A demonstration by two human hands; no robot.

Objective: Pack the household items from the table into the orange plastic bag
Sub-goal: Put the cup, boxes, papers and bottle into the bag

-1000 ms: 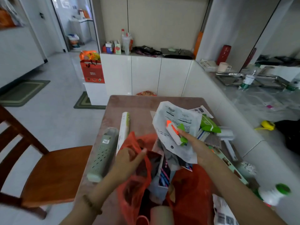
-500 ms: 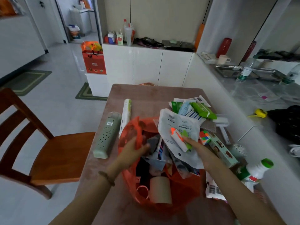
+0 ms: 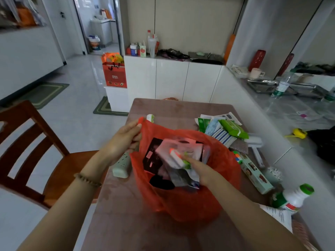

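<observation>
Orange bag stands mouth-up, left hand pinching its rim, right hand gripping a packet inside.

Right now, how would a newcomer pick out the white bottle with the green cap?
Start at the orange plastic bag in the middle of the brown table, then look to its right, at the table's near right corner. The white bottle lies tilted there; its round green cap and green-and-red label set it apart from the flat packets beyond it.

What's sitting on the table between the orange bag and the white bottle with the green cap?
In the head view, a long pale green box lies between the orange bag and the white bottle, with a colourful puzzle cube at the box's far end, against the bag.
</observation>
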